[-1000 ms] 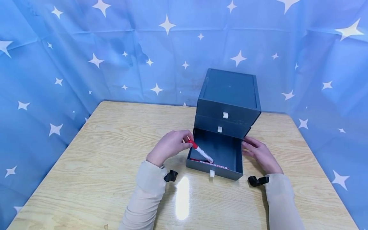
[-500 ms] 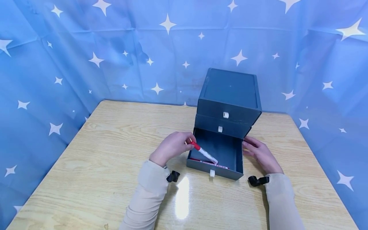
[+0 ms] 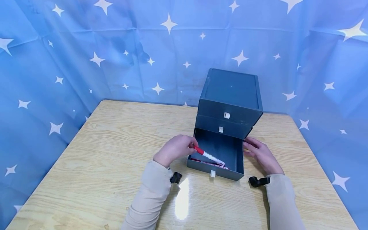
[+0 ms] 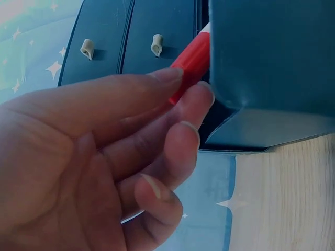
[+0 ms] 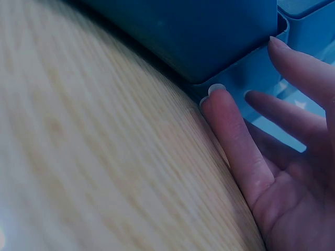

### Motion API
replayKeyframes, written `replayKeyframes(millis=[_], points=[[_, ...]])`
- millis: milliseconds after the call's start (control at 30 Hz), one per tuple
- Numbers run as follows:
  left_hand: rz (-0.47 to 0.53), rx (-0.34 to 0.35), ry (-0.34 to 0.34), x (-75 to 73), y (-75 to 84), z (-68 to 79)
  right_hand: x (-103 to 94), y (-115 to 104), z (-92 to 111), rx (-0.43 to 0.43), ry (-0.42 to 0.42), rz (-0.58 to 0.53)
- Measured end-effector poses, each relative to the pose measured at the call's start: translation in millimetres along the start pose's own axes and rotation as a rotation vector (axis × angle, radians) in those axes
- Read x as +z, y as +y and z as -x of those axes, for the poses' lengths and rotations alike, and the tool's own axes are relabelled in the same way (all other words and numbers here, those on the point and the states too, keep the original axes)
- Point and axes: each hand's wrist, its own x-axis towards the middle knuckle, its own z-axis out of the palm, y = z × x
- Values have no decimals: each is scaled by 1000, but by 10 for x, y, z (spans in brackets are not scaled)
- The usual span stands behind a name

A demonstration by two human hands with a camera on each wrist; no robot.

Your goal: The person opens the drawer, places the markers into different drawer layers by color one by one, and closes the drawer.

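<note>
My left hand pinches the red end of a white marker between thumb and forefinger, at the left wall of the pulled-out bottom drawer. The marker slants down to the right inside the drawer. A second red-and-white marker lies along the drawer's front wall, partly covered by the held one. In the left wrist view the marker's red end shows at the thumb tip. My right hand is at the drawer's right side near the cabinet, fingers extended; whether they press on it I cannot tell.
The dark blue drawer cabinet stands at the back of the wooden table, its two upper drawers pushed in. White pull tabs stick out from the drawer fronts. A blue star-patterned curtain hangs behind.
My left hand has moved right and slightly down with the marker, whose white end has shifted right along the drawer's front. The right hand stays in place.
</note>
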Motion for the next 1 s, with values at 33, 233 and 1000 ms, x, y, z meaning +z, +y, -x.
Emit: replayKeyframes(millis=[33,233,1000], points=[[2,-4,-6,9,-4,-4,0,-2,1,3,1,-1],[-29,-24,-59,64,-12,-17,-4,0,5,2,6,-9],[-131,-24,-87,162,-8,-83,4,-1,11,-2,13,-10]])
